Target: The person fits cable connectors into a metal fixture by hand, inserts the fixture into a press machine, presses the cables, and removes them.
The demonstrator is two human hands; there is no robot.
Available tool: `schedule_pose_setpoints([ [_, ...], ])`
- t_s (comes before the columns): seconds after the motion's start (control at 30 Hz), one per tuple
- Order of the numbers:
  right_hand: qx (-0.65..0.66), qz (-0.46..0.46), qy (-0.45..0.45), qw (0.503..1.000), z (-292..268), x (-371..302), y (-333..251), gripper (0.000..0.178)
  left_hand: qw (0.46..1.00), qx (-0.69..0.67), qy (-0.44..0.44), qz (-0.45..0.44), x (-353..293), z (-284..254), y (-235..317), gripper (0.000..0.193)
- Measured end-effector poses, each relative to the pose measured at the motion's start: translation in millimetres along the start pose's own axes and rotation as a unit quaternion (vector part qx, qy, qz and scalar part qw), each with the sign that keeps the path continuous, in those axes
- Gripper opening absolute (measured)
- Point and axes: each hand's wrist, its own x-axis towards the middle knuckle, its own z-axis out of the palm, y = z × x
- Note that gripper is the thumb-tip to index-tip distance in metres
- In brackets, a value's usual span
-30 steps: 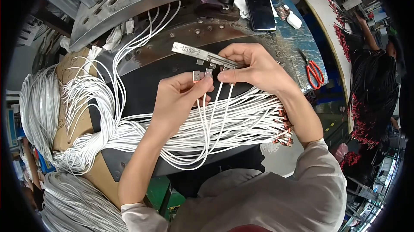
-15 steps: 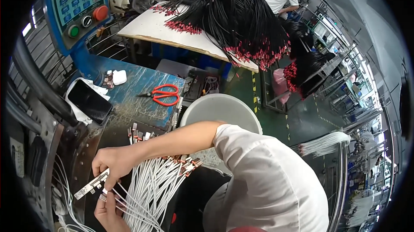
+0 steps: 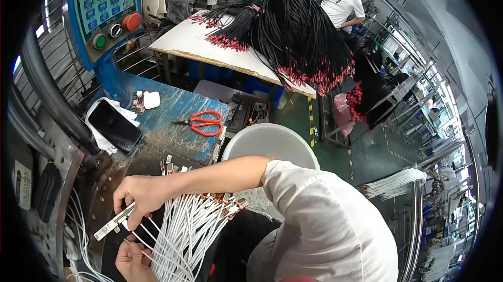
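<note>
Phone (image 3: 115,127) left of scissors (image 3: 193,121), cables (image 3: 184,224) before both

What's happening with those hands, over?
Right hand gripping notched metal bar. Left hand close by, on white cables. Red-handled scissors lying apart from both hands.

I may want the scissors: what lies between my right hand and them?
In the head view, between your right hand and the red-handled scissors lie several cable connectors, then worn blue tabletop.
</note>
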Motion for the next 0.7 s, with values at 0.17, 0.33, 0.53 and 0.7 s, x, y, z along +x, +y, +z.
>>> schedule_pose_setpoints([
  [0.17,-0.044,0.000,-0.021,0.999,-2,-1,-3,0.043,1.000,-0.008,0.025,-0.016,-2,6,3,0.017],
  [0.33,-0.111,0.030,-0.034,0.993,4,-5,-7,0.043,1.000,-0.014,0.023,-0.010,-1,5,3,0.016],
  [0.53,-0.093,-0.004,-0.019,0.995,6,-1,0,0.040,1.000,-0.005,0.008,0.012,1,2,0,0.013],
  [0.7,-0.096,0.024,-0.036,0.994,2,-8,-8,0.041,0.999,-0.004,0.000,0.041,-2,7,-2,0.012],
])
